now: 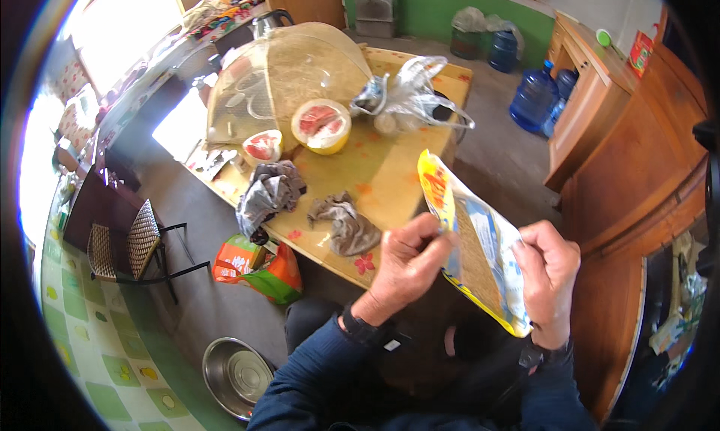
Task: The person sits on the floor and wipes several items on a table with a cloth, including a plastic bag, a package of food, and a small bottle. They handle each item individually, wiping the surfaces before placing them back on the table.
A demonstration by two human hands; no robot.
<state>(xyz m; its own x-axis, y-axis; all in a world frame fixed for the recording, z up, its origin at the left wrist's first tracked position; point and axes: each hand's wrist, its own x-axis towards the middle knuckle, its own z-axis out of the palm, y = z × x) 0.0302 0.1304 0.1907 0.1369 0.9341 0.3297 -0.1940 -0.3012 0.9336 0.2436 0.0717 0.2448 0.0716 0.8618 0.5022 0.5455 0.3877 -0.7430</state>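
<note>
Both hands hold a yellow and white plastic bag (475, 245), tilted, with something brown showing through or inside it. My left hand (408, 262) pinches the bag's left side, fingers closed on the film. On the bag's right side, my right hand (545, 279) grips the white edge. To the left of my left hand a crumpled brown-grey cloth (346, 225) lies on the table (388, 200), and a grey crumpled cloth or bag (270, 194) sits at its edge. Farther back are a halved pomelo (320, 127) and a smaller pomelo piece (262, 147).
A mesh food cover (298, 65) and clear plastic bags (419, 93) occupy the table's far side. Below its near edge stands an orange-green shopping bag (261, 270). A metal basin (237, 377) and folding chair (143, 245) are left; blue water jugs (531, 99) and wooden cabinets (635, 149) right.
</note>
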